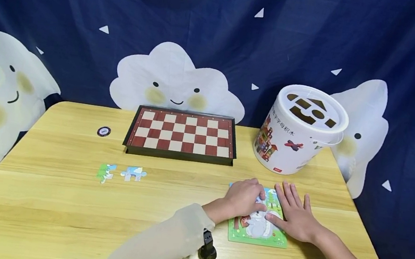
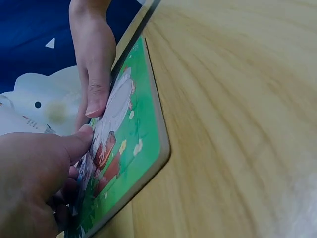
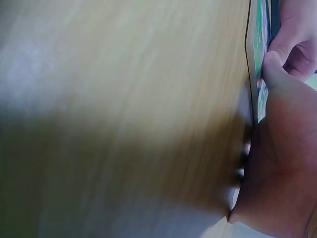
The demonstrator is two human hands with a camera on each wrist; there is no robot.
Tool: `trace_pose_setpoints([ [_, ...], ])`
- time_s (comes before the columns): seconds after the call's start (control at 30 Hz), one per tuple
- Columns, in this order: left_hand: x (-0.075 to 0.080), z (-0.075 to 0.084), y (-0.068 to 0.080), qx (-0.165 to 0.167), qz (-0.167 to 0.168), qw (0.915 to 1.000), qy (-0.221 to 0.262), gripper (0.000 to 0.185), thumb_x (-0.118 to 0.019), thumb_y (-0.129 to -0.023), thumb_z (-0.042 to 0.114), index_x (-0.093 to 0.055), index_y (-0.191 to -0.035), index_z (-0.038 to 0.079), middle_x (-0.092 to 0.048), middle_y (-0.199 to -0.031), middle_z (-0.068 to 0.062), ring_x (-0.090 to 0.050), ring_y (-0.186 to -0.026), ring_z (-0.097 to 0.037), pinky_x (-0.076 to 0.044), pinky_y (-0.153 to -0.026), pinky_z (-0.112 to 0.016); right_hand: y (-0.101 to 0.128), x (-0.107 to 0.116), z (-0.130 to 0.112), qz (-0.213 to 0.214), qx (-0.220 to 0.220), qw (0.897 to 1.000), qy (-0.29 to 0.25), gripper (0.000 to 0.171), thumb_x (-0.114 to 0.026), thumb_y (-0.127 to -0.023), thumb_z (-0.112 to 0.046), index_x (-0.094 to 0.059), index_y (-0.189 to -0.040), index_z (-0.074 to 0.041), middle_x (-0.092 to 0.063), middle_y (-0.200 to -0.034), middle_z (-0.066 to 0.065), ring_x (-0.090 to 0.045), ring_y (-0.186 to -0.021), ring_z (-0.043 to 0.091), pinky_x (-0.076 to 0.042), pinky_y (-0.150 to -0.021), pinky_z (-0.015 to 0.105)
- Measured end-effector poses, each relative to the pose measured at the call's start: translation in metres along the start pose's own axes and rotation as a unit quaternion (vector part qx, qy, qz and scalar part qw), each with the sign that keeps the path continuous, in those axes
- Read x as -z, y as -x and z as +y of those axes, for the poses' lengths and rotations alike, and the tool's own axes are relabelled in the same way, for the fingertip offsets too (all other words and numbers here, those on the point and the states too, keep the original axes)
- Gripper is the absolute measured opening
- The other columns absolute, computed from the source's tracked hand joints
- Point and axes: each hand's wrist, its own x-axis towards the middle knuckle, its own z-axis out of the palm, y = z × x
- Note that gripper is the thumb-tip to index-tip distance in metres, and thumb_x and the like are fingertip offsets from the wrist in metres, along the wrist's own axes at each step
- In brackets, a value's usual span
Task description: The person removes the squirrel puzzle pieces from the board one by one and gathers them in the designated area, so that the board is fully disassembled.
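Near the bucket (image 1: 294,137), the head view showed me the puzzle (image 1: 256,229) flat on the table (image 1: 162,225), the right hand (image 1: 297,218) spread along its edge, probably steadying it, the left hand (image 1: 242,197) curled over it. From the left wrist, I couldn't tell whether that hand pinched anything. From the right, the thumb (image 3: 272,67) braced the puzzle.

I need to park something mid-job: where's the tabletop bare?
Bare: tabletop nearer the camera than the green piece and blue piece, left of the left sleeve; also between the blue piece and left hand. Crowded: the puzzle board, left hand and right hand at it, bucket behind.
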Motion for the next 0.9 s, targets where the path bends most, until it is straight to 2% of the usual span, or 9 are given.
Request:
trace_pose_setpoints([
  [0.3,-0.002,0.001,0.0,0.011,0.001,0.9999,0.011,0.028,-0.075,-0.09,0.048,-0.073,-0.106,0.025,-0.061,-0.103,0.013,-0.057,-0.094,-0.002,-0.048,-0.078,-0.019,-0.001,-0.003,0.004,0.003,0.007,1.0,0.003,0.092,-0.054,-0.101,-0.056,-0.004,-0.164,-0.012,0.003,-0.168,0.022,0.011,-0.154,0.04,0.013,-0.109,0.075],
  [0.6,-0.005,0.001,0.001,0.012,0.019,0.9995,0.021,0.025,-0.075,-0.091,0.046,-0.073,-0.105,0.025,-0.061,-0.101,0.013,-0.057,-0.093,-0.002,-0.047,-0.078,-0.019,-0.001,0.006,-0.007,-0.011,-0.009,1.0,-0.004,0.092,-0.058,-0.1,-0.053,-0.01,-0.163,-0.006,0.0,-0.167,0.026,0.006,-0.153,0.046,0.009,-0.109,0.076],
  [0.9,-0.007,0.002,0.002,0.013,0.033,0.9989,0.031,0.022,-0.072,-0.094,0.044,-0.074,-0.106,0.026,-0.061,-0.101,0.014,-0.057,-0.094,-0.001,-0.046,-0.08,-0.019,-0.005,-0.003,0.008,-0.031,-0.022,0.999,0.015,0.096,-0.054,-0.1,-0.059,-0.001,-0.164,-0.012,0.007,-0.168,0.022,0.013,-0.153,0.04,0.015,-0.11,0.073],
])
